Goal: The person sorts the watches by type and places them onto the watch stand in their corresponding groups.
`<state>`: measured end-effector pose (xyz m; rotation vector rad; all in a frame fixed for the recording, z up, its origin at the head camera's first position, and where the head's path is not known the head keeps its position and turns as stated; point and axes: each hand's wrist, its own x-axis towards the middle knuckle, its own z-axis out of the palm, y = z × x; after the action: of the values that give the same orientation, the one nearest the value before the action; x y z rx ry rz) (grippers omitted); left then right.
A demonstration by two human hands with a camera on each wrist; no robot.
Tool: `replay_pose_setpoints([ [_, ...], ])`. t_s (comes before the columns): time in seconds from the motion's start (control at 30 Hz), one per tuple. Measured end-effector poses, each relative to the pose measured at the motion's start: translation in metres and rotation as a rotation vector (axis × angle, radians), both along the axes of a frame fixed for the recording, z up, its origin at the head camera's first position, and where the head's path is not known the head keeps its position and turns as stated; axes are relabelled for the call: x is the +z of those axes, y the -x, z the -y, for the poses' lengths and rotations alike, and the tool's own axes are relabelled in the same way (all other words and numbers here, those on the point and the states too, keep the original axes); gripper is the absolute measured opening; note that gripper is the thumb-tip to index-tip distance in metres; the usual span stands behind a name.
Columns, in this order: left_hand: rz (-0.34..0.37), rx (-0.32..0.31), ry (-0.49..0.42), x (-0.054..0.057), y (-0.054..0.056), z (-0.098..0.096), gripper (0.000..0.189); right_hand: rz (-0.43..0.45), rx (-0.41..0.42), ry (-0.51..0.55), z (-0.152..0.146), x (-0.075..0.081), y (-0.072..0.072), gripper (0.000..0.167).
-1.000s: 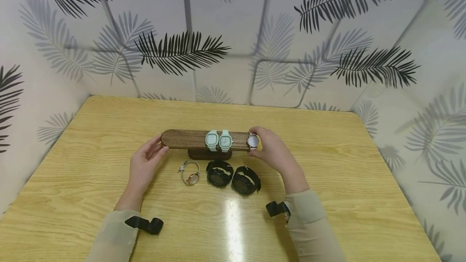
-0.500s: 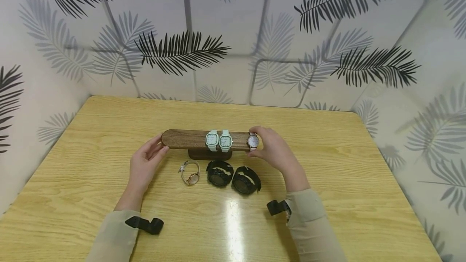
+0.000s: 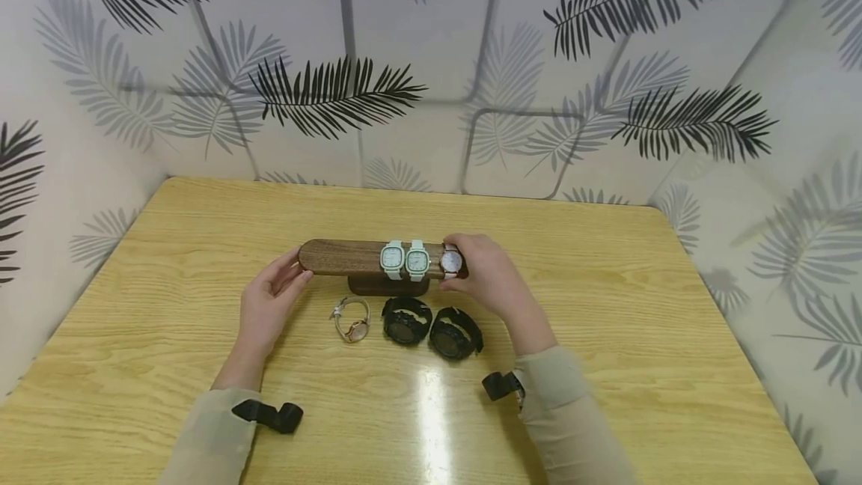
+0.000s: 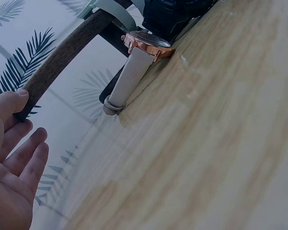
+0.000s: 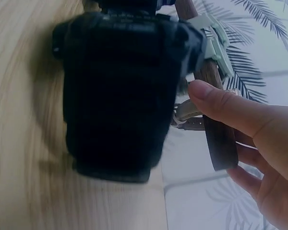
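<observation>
A dark wooden watch stand [image 3: 346, 257] with a long rounded bar stands mid-table. Two mint-green square watches, a left one [image 3: 392, 257] and a right one [image 3: 417, 261], are strapped side by side round the bar. At the bar's left end my left hand [image 3: 269, 302] pinches the wood between thumb and fingers, also plain in the left wrist view. My right hand [image 3: 494, 275] grips a round-faced watch [image 3: 451, 261] with a pale strap, which encircles the bar near its right end. In the right wrist view the bar's end [image 5: 221, 148] shows past the thumb.
In front of the stand lie a thin-strapped rose-gold watch [image 3: 355, 330] and two chunky black watches, one on the left [image 3: 404, 326] and one on the right [image 3: 453, 335]. The wooden table [image 3: 606, 305] meets a leaf-patterned wall [image 3: 417, 36] at the back.
My right hand has slid the round-faced watch left along the bar, closer to the mint-green watches. The left hand and the stand have stayed in place.
</observation>
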<state>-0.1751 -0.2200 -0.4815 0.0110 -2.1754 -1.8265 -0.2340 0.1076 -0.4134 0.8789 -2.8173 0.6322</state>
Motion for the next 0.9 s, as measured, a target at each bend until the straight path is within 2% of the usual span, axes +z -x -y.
replay_pose_setpoints([
  [0.43, 0.011, -0.009, 0.001, 0.001, -0.001, 0.0, 0.049, -0.03, 0.015, -0.022, 0.011, -0.001, 0.001, 0.069],
  [0.7, 0.019, -0.011, 0.004, 0.024, -0.011, -0.008, 0.047, -0.023, 0.013, -0.027, 0.012, -0.002, 0.001, 0.069],
  [0.9, 0.014, -0.013, -0.015, 0.006, -0.004, -0.003, 0.049, -0.015, 0.013, -0.027, 0.01, 0.002, -0.003, 0.075],
])
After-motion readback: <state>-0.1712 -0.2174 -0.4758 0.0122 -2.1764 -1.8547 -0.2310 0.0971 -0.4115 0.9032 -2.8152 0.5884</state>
